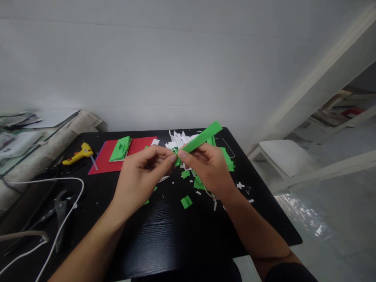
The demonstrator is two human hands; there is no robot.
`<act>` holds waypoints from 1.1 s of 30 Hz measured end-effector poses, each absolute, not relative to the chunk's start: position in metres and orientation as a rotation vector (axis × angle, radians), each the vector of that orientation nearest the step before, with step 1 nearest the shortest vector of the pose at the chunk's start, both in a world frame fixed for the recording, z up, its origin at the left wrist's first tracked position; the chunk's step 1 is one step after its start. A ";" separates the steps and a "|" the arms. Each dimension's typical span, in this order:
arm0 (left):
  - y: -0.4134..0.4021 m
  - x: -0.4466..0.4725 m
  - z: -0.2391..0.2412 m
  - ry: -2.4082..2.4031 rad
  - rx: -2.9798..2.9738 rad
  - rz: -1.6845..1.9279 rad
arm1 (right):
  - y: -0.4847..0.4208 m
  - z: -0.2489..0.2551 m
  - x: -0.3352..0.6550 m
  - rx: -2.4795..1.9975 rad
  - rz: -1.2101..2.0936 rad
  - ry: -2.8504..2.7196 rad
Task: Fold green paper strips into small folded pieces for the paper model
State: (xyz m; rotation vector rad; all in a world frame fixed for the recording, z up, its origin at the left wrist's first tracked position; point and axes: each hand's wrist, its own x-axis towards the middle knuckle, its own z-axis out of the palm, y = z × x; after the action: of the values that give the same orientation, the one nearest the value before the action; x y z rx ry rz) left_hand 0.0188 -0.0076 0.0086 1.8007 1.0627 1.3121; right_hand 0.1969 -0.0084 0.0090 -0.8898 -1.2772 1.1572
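Note:
Above the middle of the black table, my right hand (205,166) pinches the lower end of a long green paper strip (202,138), which slants up to the right. My left hand (148,168) meets it, thumb and fingertips pressed together at that same end of the strip; the exact spot between the fingertips is hard to make out. Behind and below the hands lies a heap of white paper scraps (179,138) with green pieces among them. A small folded green paper piece (186,202) rests on the table in front of the heap.
On the left are a red sheet (104,161) bearing a folded green paper stack (120,149), a yellow glue gun (78,153), pliers (61,215) and a white cable (69,219). A white stool (280,154) stands beyond the table's right edge, and a wall rises behind.

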 end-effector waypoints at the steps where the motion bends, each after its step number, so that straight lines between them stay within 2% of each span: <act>1: -0.008 0.019 0.009 1.065 1.807 1.315 | -0.008 0.009 0.197 -0.886 1.166 -1.283; 33: -0.009 0.019 0.014 1.056 1.804 1.354 | -0.009 0.007 0.197 -0.773 1.072 -1.165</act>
State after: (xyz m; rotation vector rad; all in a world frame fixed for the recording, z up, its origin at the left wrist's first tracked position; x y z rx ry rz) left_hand 0.0187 -0.0088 0.0140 1.8040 1.0562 1.3539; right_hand 0.1972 -0.0090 0.0067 -0.7733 -1.1653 1.0716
